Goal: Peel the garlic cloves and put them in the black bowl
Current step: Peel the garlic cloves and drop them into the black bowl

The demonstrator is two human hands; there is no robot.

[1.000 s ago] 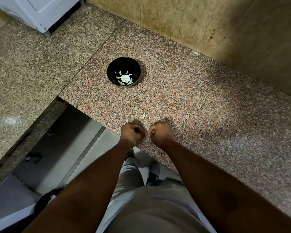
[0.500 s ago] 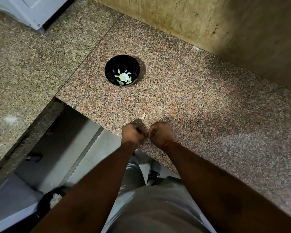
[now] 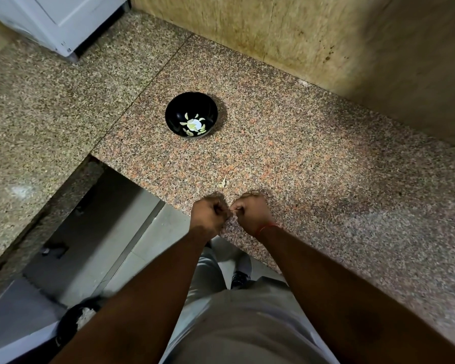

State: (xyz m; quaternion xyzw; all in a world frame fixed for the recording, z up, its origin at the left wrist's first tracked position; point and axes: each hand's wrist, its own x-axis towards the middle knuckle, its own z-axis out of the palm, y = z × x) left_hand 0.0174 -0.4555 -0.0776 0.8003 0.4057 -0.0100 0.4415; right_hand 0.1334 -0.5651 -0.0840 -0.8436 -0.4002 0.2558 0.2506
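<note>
The black bowl (image 3: 191,115) stands on the speckled granite counter (image 3: 313,158), with several pale peeled garlic cloves (image 3: 193,124) at its bottom. Near the counter's front edge my left hand (image 3: 210,215) and my right hand (image 3: 251,214) are held close together, fingers curled. Between their fingertips they pinch a small garlic clove (image 3: 232,211), mostly hidden by the fingers. A thin red thread circles my right wrist.
A scrap of garlic skin (image 3: 222,182) lies on the counter just beyond my hands. A white appliance (image 3: 58,19) stands at the back left. A stained beige wall (image 3: 326,40) bounds the counter behind. Below on the floor is a dark bin (image 3: 76,319).
My hands stay together at the counter edge, working the clove with small finger movements. The view has shifted slightly; the bowl has not moved.
</note>
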